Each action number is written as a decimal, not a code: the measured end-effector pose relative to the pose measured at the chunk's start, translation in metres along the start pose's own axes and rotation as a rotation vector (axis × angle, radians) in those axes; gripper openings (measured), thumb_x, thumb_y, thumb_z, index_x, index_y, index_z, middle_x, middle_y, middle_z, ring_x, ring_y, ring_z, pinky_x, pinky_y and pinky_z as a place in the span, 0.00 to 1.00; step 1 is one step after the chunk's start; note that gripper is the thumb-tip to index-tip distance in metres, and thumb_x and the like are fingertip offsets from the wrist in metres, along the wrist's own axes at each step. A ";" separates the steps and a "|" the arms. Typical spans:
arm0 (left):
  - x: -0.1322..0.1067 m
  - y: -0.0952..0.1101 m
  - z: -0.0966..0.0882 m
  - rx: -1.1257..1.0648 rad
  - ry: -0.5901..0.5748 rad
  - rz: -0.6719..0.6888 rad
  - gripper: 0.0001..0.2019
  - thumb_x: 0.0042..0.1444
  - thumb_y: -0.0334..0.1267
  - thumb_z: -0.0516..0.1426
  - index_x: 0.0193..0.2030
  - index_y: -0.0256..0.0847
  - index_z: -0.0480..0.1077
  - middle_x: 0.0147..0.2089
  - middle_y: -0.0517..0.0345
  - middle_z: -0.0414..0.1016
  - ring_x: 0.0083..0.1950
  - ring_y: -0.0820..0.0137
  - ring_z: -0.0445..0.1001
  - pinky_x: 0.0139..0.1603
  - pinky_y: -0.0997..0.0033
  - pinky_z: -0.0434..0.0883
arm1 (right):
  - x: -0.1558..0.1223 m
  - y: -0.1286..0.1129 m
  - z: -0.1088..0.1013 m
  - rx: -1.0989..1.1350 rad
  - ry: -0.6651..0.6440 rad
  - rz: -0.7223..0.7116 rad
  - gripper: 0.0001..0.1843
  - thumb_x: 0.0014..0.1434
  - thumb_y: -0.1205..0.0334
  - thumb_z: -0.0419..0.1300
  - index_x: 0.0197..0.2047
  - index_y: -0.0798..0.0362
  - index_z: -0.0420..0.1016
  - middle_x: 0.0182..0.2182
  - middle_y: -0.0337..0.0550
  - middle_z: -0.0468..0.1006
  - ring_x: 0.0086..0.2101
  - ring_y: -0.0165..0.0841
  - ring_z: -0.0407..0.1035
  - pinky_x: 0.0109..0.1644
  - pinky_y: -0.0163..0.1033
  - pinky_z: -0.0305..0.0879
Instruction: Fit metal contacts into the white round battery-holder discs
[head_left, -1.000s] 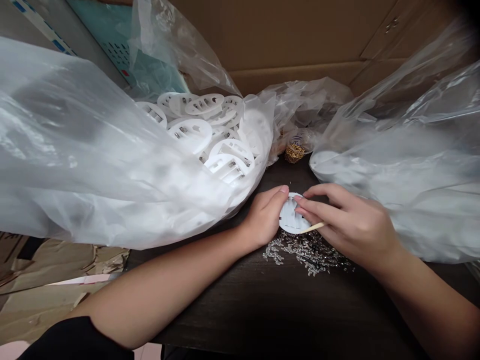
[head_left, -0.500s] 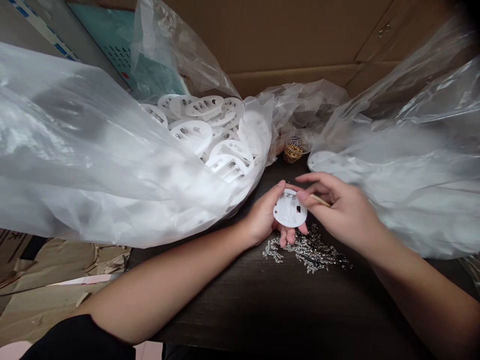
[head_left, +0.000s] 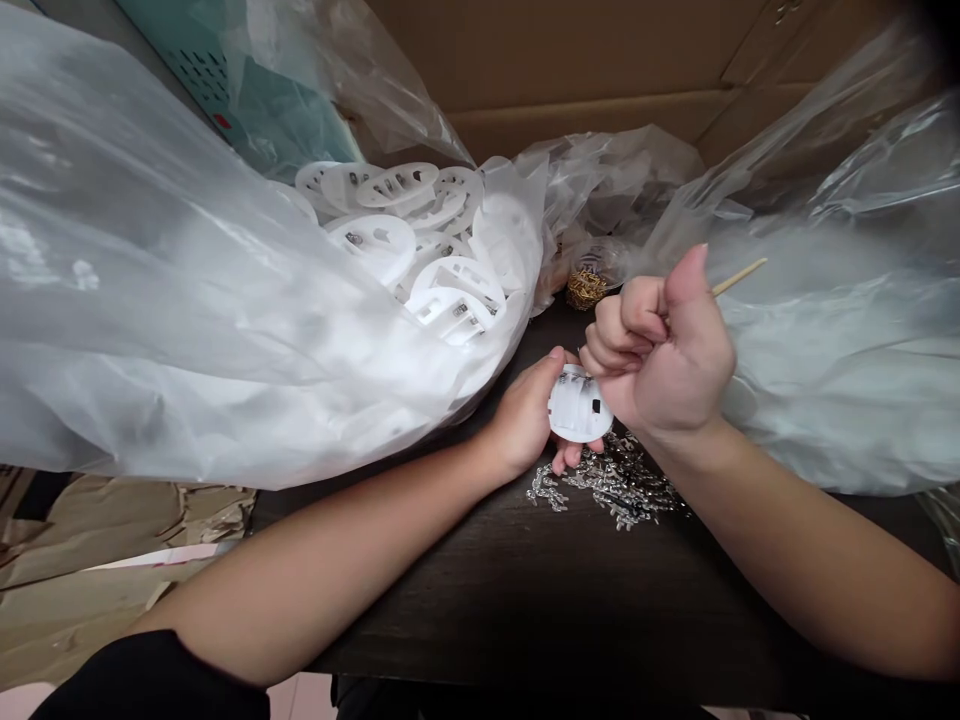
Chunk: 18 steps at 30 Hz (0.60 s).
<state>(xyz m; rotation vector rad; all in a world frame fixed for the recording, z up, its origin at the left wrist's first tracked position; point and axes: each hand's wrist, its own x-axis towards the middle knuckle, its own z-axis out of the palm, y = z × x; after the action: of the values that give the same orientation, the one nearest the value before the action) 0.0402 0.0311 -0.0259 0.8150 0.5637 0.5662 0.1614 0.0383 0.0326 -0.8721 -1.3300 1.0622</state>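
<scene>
Head view: left hand [head_left: 525,425] grips a white plastic disc [head_left: 580,403] with a small dark slot, fingers wrapped under its rim, above the dark bench [head_left: 517,620]. Right hand [head_left: 660,350]: fingers curled shut on a wooden stick [head_left: 739,277], knuckles right by the disc, contact hard to make out. Loose metal clips [head_left: 611,485] lie on the bench below. More slotted discs [head_left: 382,235] sit in a clear plastic bag [head_left: 187,270], partly hidden by film. Teal printed board [head_left: 225,100] behind: dot marks, no readable text. Gold wire tangle [head_left: 585,290] partly screened too.
</scene>
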 end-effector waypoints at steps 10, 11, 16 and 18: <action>0.002 0.000 0.000 0.013 -0.007 0.061 0.22 0.69 0.57 0.40 0.42 0.41 0.62 0.19 0.58 0.74 0.11 0.71 0.64 0.10 0.77 0.60 | -0.006 0.000 -0.006 -0.040 -0.055 -0.053 0.30 0.71 0.38 0.36 0.23 0.48 0.44 0.16 0.32 0.40 0.15 0.28 0.35 0.21 0.41 0.40; 0.002 0.000 0.000 0.013 -0.003 0.059 0.22 0.69 0.57 0.40 0.41 0.41 0.62 0.19 0.58 0.74 0.11 0.71 0.64 0.10 0.76 0.60 | -0.007 0.002 -0.006 -0.084 -0.048 -0.047 0.31 0.71 0.37 0.35 0.23 0.48 0.44 0.16 0.32 0.39 0.15 0.29 0.35 0.21 0.41 0.40; 0.001 0.001 0.002 0.010 -0.001 0.047 0.23 0.69 0.56 0.39 0.39 0.40 0.62 0.18 0.58 0.72 0.11 0.71 0.64 0.10 0.75 0.61 | -0.009 0.010 -0.006 -0.060 0.045 -0.047 0.28 0.71 0.40 0.39 0.23 0.48 0.42 0.17 0.32 0.39 0.16 0.30 0.36 0.20 0.42 0.42; 0.001 0.001 0.003 0.019 0.001 0.063 0.22 0.70 0.55 0.39 0.39 0.40 0.62 0.18 0.59 0.72 0.11 0.72 0.64 0.10 0.76 0.61 | -0.009 0.012 -0.005 -0.046 0.059 -0.040 0.28 0.70 0.41 0.40 0.23 0.47 0.41 0.16 0.32 0.40 0.15 0.30 0.36 0.20 0.42 0.42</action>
<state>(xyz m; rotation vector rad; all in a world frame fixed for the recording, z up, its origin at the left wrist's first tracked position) 0.0421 0.0308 -0.0237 0.8530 0.5462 0.6197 0.1661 0.0338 0.0184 -0.9005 -1.3216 0.9717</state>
